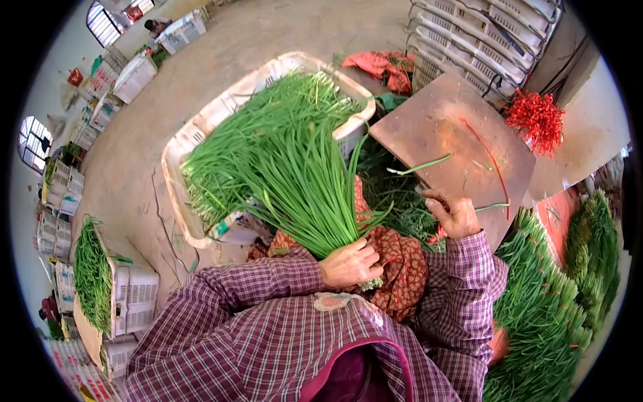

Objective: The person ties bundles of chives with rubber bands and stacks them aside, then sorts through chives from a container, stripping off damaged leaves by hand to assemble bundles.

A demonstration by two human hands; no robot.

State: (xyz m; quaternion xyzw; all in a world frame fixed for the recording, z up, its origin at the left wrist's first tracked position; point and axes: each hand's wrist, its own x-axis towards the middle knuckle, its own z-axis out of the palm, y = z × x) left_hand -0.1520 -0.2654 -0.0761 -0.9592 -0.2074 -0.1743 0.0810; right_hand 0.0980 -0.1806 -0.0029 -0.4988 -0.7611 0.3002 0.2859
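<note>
Head view: left grip [351, 263] clasps the green bunch [301, 181] low down, presumably keeping it together; right grip [457, 214] curls by the bench [429, 127] (whether around anything, I cannot tell).

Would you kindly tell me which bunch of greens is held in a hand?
The bunch fanning from the left hand; the greens in the large white crate and the heap at right lie unheld.
</note>
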